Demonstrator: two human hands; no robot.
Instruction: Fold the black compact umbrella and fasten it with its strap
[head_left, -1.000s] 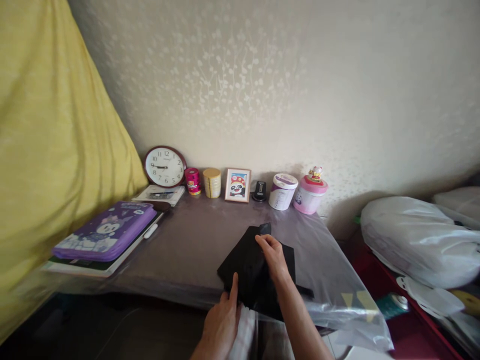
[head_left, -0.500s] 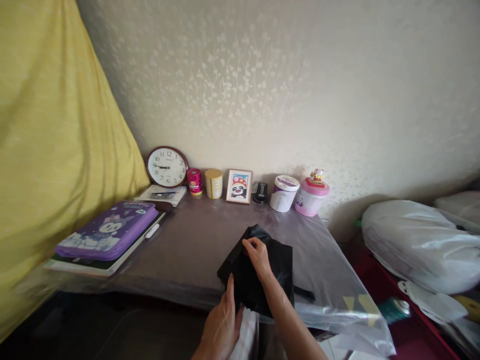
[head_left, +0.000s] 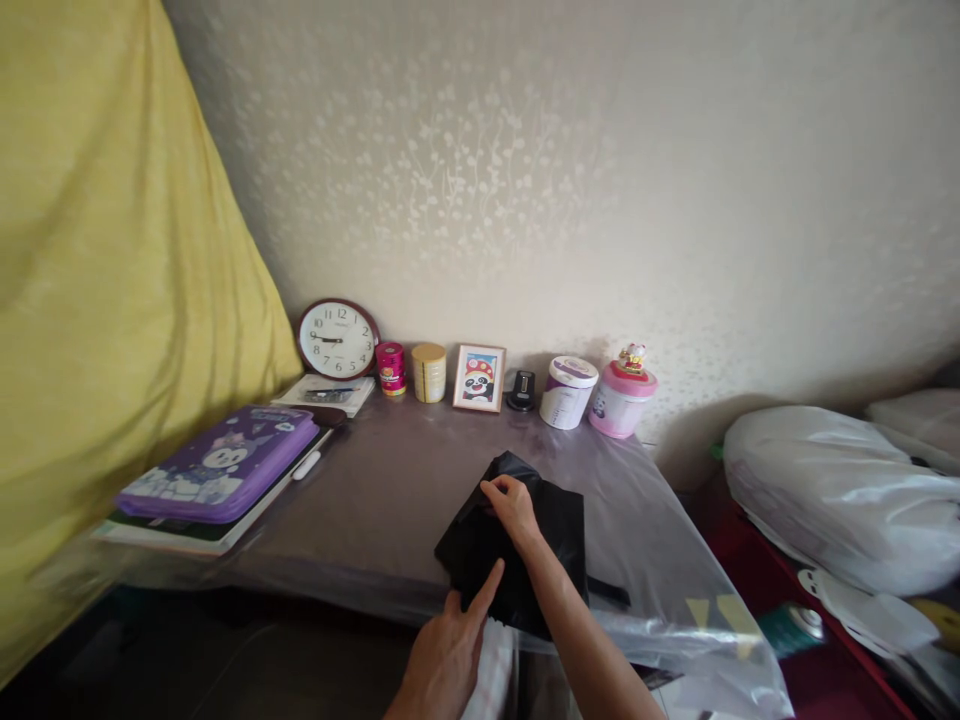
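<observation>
A black piece of thin, slightly shiny fabric (head_left: 536,560) lies in folds at the table's front edge, and a narrow black strap (head_left: 609,590) sticks out on its right. My right hand (head_left: 514,508) reaches over it, thumb and fingertips pinched together on the upper part of the fabric. Lower down, my left hand (head_left: 454,645) rests at the near edge, with one finger stretched over the fabric and another apart from it. Its remaining fingers are hidden.
A purple case (head_left: 221,465) lies on books at the left. Along the wall stand a clock (head_left: 337,340), a pink can (head_left: 391,370), a yellow canister (head_left: 429,373), a framed panda picture (head_left: 479,379), a stapler (head_left: 522,390) and two tubs (head_left: 568,395). White bags (head_left: 832,490) bulge at right.
My left hand's outstretched finger has swung right across the fabric, and the hand has opened wider. My right hand keeps its pinch, almost in the same place. The view has shifted slightly.
</observation>
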